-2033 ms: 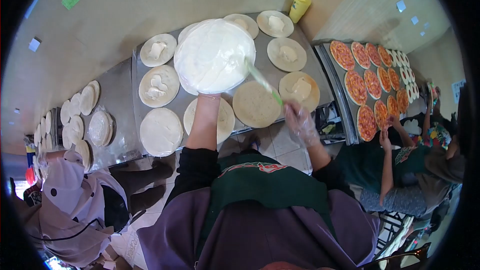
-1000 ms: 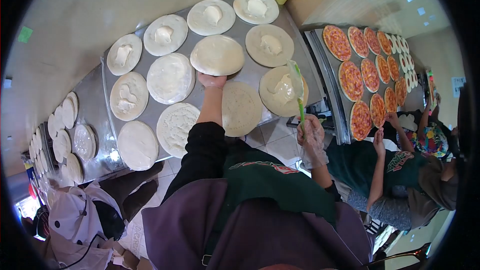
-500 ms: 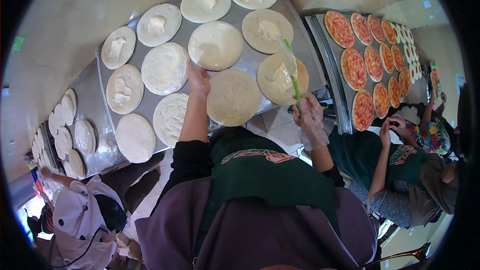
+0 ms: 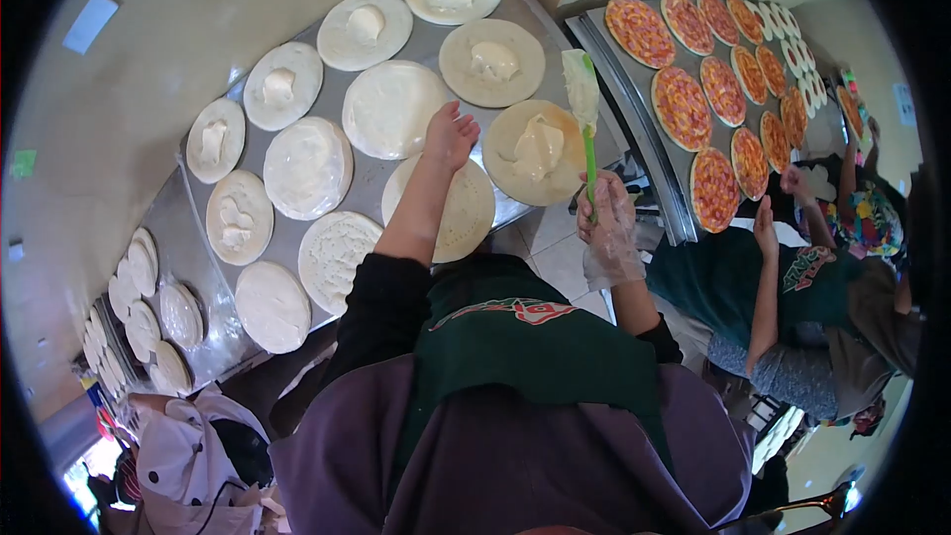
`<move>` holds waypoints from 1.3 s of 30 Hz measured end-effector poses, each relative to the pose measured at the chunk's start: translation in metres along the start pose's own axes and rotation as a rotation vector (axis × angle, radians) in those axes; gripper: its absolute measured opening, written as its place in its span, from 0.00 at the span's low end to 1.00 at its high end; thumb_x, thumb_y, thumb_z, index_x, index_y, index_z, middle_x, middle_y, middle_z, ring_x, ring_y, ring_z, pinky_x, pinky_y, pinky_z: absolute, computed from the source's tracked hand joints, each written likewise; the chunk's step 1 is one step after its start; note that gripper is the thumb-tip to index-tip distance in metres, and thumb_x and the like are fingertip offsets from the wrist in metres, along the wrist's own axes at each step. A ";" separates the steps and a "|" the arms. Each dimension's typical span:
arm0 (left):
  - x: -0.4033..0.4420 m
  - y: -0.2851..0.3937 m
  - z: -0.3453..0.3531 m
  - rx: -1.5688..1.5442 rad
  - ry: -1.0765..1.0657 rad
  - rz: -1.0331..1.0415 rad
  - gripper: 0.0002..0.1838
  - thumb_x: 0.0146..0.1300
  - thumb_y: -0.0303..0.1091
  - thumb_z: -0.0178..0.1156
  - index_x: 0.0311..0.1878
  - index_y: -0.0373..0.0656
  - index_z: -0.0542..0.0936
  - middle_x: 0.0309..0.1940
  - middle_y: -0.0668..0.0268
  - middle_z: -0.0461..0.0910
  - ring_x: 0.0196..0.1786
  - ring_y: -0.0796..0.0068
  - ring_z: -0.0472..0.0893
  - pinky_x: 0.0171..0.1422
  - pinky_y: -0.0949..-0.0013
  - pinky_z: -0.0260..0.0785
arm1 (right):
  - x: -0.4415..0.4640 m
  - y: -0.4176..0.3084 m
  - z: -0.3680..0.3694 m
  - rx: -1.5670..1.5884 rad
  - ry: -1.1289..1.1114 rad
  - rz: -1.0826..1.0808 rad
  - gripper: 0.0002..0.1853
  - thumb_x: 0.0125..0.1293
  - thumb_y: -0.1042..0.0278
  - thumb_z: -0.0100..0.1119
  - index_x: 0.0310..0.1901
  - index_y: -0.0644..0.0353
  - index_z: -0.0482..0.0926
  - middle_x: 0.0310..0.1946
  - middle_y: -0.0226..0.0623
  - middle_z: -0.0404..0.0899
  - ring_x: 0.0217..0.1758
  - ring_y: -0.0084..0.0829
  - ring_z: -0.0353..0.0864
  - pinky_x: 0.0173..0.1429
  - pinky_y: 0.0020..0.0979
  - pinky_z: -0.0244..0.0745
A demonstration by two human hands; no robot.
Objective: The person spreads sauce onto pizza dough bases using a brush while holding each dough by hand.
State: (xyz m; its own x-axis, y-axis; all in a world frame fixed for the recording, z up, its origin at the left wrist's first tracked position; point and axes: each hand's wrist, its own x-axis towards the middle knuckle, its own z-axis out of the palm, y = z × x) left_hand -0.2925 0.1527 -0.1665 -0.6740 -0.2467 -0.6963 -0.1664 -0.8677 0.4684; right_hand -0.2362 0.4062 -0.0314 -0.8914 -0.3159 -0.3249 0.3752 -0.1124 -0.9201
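Note:
My right hand, in a clear plastic glove, is closed around the green handle of a spatula. White cream coats its upright blade. Bare and with fingers stretched out, my left hand hovers by the right edge of a cream-covered pizza base; whether it touches is unclear. Under my left forearm lies a plain pricked base, partly hidden. Between my hands sits a base with a smeared dollop of cream. Behind it is another base with a cream dollop.
More bases, several with cream dollops, cover the metal table. At right, a second table carries red-topped pizzas, with a co-worker in a green apron beside it. Another person in white stands at lower left, near stacked bases.
My left hand has moved right, off the edge of the covered base on the left. The spatula has lifted away from the right-hand base and now points more upright. The view has shifted.

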 end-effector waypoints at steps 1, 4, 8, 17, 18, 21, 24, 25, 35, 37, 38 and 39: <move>0.013 -0.004 0.012 -0.003 0.105 -0.046 0.22 0.63 0.43 0.53 0.53 0.37 0.65 0.53 0.51 0.70 0.53 0.64 0.70 0.59 0.61 0.63 | 0.000 0.000 -0.004 -0.018 0.017 -0.009 0.16 0.73 0.54 0.44 0.49 0.59 0.68 0.21 0.25 0.61 0.13 0.13 0.56 0.15 0.17 0.53; 0.075 -0.024 0.014 0.046 0.070 0.040 0.23 0.63 0.42 0.52 0.55 0.38 0.64 0.52 0.53 0.70 0.53 0.64 0.70 0.58 0.63 0.62 | -0.008 -0.008 -0.013 0.041 0.071 0.079 0.15 0.72 0.55 0.45 0.49 0.58 0.68 0.21 0.25 0.61 0.13 0.13 0.56 0.15 0.17 0.53; 0.063 -0.010 0.043 -0.285 0.017 0.042 0.21 0.62 0.42 0.52 0.54 0.41 0.69 0.48 0.60 0.73 0.50 0.67 0.72 0.55 0.64 0.63 | -0.017 -0.006 -0.036 0.084 0.077 0.089 0.14 0.71 0.57 0.47 0.49 0.58 0.68 0.21 0.25 0.61 0.13 0.13 0.56 0.15 0.17 0.52; 0.072 0.006 0.089 -0.250 -0.234 0.093 0.23 0.60 0.33 0.53 0.59 0.39 0.67 0.55 0.55 0.72 0.60 0.57 0.71 0.66 0.53 0.62 | -0.017 -0.008 -0.067 0.095 0.111 0.122 0.13 0.69 0.58 0.51 0.50 0.55 0.70 0.22 0.24 0.66 0.15 0.12 0.60 0.18 0.15 0.54; 0.073 0.007 0.090 -0.276 -0.320 0.132 0.24 0.58 0.30 0.53 0.59 0.39 0.66 0.56 0.55 0.71 0.61 0.56 0.70 0.68 0.50 0.60 | -0.015 -0.009 -0.067 0.074 0.112 0.094 0.13 0.70 0.60 0.50 0.50 0.56 0.70 0.22 0.23 0.66 0.16 0.12 0.59 0.19 0.15 0.54; 0.061 0.008 0.093 -0.315 -0.430 0.164 0.28 0.54 0.26 0.52 0.61 0.40 0.65 0.58 0.55 0.69 0.62 0.55 0.68 0.70 0.48 0.56 | -0.005 -0.012 -0.066 -0.062 0.123 -0.012 0.11 0.70 0.63 0.48 0.49 0.59 0.71 0.22 0.24 0.67 0.18 0.13 0.61 0.22 0.17 0.56; 0.042 0.010 0.089 -0.326 -0.524 0.220 0.30 0.55 0.31 0.52 0.64 0.40 0.62 0.62 0.55 0.66 0.66 0.53 0.64 0.72 0.45 0.52 | 0.009 -0.015 -0.067 -0.355 0.164 -0.248 0.10 0.70 0.66 0.47 0.47 0.61 0.72 0.20 0.29 0.68 0.19 0.18 0.64 0.23 0.22 0.60; 0.034 0.009 0.085 -0.321 -0.588 0.275 0.32 0.58 0.36 0.52 0.67 0.41 0.59 0.64 0.55 0.64 0.68 0.52 0.61 0.73 0.43 0.49 | 0.015 -0.016 -0.067 -0.532 0.199 -0.398 0.09 0.69 0.68 0.46 0.45 0.62 0.72 0.18 0.33 0.69 0.19 0.22 0.66 0.24 0.26 0.62; -0.065 0.009 0.057 -0.568 -0.675 0.328 0.30 0.68 0.53 0.39 0.68 0.48 0.61 0.65 0.60 0.63 0.66 0.54 0.65 0.68 0.45 0.58 | 0.041 -0.068 -0.026 -1.084 0.055 -0.686 0.06 0.66 0.70 0.48 0.41 0.61 0.70 0.19 0.52 0.71 0.25 0.54 0.75 0.28 0.45 0.67; -0.076 0.014 0.050 -0.606 -0.759 0.282 0.30 0.67 0.54 0.39 0.67 0.48 0.61 0.64 0.60 0.65 0.64 0.55 0.67 0.67 0.46 0.60 | 0.041 -0.065 -0.021 -1.169 0.006 -0.645 0.07 0.65 0.72 0.48 0.43 0.62 0.71 0.23 0.53 0.73 0.27 0.53 0.76 0.30 0.42 0.69; -0.083 0.019 0.050 -0.605 -0.856 0.255 0.30 0.67 0.54 0.40 0.68 0.47 0.61 0.65 0.59 0.64 0.66 0.54 0.65 0.68 0.46 0.58 | 0.040 -0.063 -0.019 -1.255 -0.036 -0.600 0.09 0.65 0.74 0.48 0.45 0.63 0.73 0.26 0.54 0.74 0.29 0.53 0.77 0.33 0.39 0.71; -0.091 0.024 0.049 -0.604 -0.951 0.228 0.31 0.67 0.55 0.40 0.68 0.47 0.60 0.66 0.59 0.62 0.67 0.54 0.63 0.70 0.46 0.56 | 0.039 -0.058 -0.017 -1.259 -0.046 -0.606 0.09 0.65 0.74 0.48 0.45 0.63 0.73 0.26 0.54 0.74 0.29 0.53 0.77 0.33 0.39 0.71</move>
State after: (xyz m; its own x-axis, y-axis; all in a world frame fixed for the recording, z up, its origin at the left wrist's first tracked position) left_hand -0.2700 0.1758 -0.0652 -0.9576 -0.2222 0.1836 0.2288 -0.9734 0.0152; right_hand -0.2973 0.4166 0.0051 -0.8126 -0.5562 0.1741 -0.5600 0.6626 -0.4973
